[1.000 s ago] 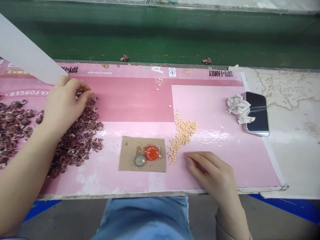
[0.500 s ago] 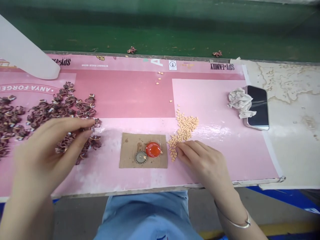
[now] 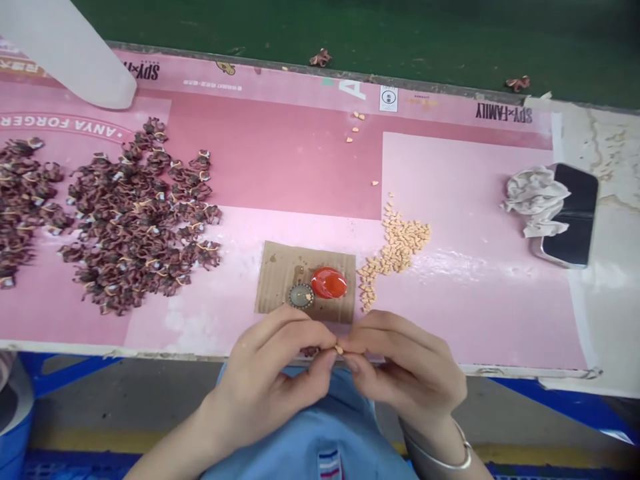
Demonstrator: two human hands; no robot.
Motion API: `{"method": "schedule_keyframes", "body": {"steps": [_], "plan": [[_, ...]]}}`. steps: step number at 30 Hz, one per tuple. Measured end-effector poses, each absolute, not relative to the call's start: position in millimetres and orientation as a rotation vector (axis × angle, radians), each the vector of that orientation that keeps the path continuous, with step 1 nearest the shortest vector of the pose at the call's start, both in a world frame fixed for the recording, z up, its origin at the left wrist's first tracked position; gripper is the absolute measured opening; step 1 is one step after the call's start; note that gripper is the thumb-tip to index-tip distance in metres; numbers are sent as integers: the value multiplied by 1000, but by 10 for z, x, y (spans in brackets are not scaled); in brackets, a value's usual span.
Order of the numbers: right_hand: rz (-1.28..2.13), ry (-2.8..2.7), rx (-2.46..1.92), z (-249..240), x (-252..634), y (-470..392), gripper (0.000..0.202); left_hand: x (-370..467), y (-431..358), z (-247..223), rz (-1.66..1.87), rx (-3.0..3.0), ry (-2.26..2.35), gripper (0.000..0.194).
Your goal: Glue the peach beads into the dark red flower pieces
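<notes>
My left hand (image 3: pixel 275 367) is closed on a small dark-brown figure piece (image 3: pixel 310 351), mostly hidden by the fingers. Opposite it, my right hand (image 3: pixel 413 367) pinches a tiny tan piece (image 3: pixel 339 349) at the figure piece; the fingertips of both hands almost meet over the table's front edge. Just beyond them lies a cardboard square (image 3: pixel 280 260) bearing a shiny red disc (image 3: pixel 329 283) and a crimped metal bottle cap (image 3: pixel 301 295). A heap of tan pieces (image 3: pixel 403 241) is spread to the right of the cardboard, and many brown figure pieces (image 3: pixel 140 227) cover the left.
At the right, crumpled tissue (image 3: pixel 535 197) lies partly over a phone (image 3: pixel 575 213). A white curved panel (image 3: pixel 75 53) juts in at the upper left. Behind the pink printed mat (image 3: pixel 280 153) runs a green surface (image 3: pixel 400 40) with two loose brown pieces on it.
My left hand has come from the brown heap to the middle with a figure piece. My right hand has left the tan heap and moved to meet it, holding a tan piece. The view has shifted.
</notes>
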State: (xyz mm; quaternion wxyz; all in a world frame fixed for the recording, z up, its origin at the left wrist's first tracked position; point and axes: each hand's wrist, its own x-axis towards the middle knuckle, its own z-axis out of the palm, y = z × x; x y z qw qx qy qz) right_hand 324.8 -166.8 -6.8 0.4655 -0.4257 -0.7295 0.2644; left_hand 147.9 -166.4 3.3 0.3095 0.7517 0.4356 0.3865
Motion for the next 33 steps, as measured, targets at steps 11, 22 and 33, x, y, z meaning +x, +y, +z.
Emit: {"method": "schedule_keyframes", "body": {"steps": [11,22,33], "plan": [[571,-1696,-1142,-100,3130,-1803,8,1480,-1628,18,1057,2012,1211,15],[474,-1700,-1136,-148,3077,-1862,12,1429,-1616,23,1041,2037,1193,15],[583,-1680,-1184,-124,3088,-1835,16,1419,-1627,7,1038,1989,1168,19]]}}
